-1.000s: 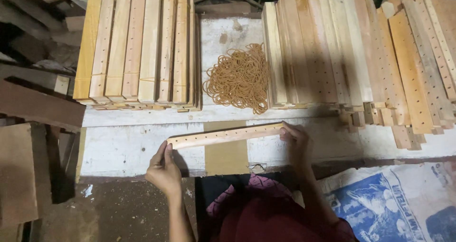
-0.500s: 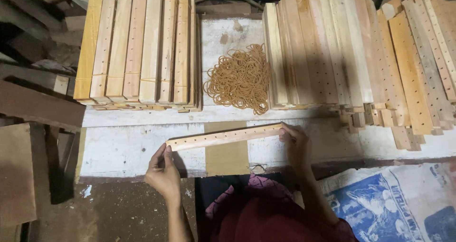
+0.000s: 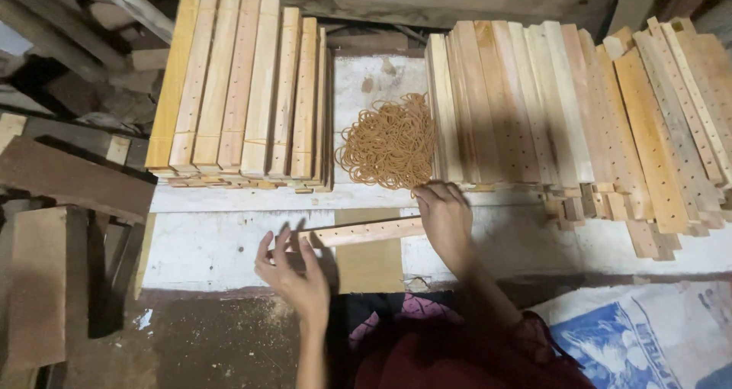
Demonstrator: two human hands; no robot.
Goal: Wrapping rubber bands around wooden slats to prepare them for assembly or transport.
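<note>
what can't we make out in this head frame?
- Right end of the drilled wooden strip: hidden under the right hand.
- Left hand: open at the strip's left end; contact unclear.
- Lower layers of the left slat stack: covered by the top row.
- Right slat pile: cut off by the right edge.
- Rubber bands: too tangled to count.

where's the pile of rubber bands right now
In the head view the pile of rubber bands lies on the white bench, between the two stacks of wooden slats, just beyond the right hand.

A dim, cluttered wood workshop seen from above.
A worn white table (image 3: 221, 244) stands central; dark scrap planks (image 3: 69, 179) lie left of it, dusty brown floor (image 3: 206, 343) below, a blue-printed sack (image 3: 633, 343) lower right.
</note>
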